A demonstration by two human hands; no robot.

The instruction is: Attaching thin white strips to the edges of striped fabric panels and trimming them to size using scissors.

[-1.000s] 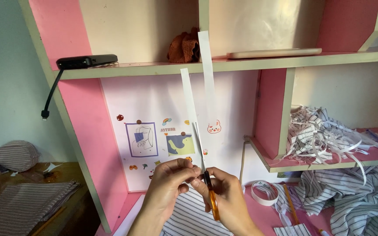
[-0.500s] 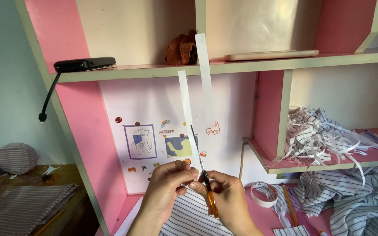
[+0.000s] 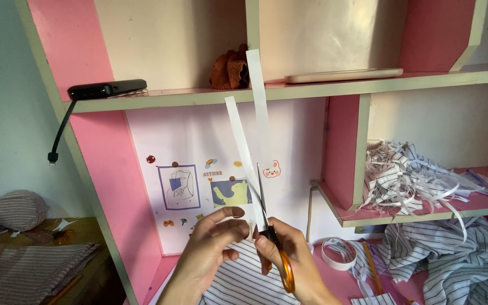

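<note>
Pink-and-cream shelving [image 3: 114, 169] fills the view, its white back panel carrying small stickers and two picture cards [image 3: 179, 186]. Pale blue wall to the left. Upper shelf: a black device [image 3: 105, 88] with a cable hanging off the edge, a rust-brown fabric bundle [image 3: 230, 70], a flat pale tray [image 3: 343, 74]. Right-hand compartment holds a heap of cut paper strips [image 3: 413, 181]. Below it, striped cloth [image 3: 458, 271] lies crumpled, with a tape roll [image 3: 337, 253] beside. Left hand [image 3: 213, 245] pinches the base of a long white paper strip [image 3: 249, 147], fingers closed on it; the strip stands upward, split into two tails. Right hand [image 3: 289, 260] is wrapped round orange-handled scissors [image 3: 275, 248], blades pointing up and set against the strip.
</note>
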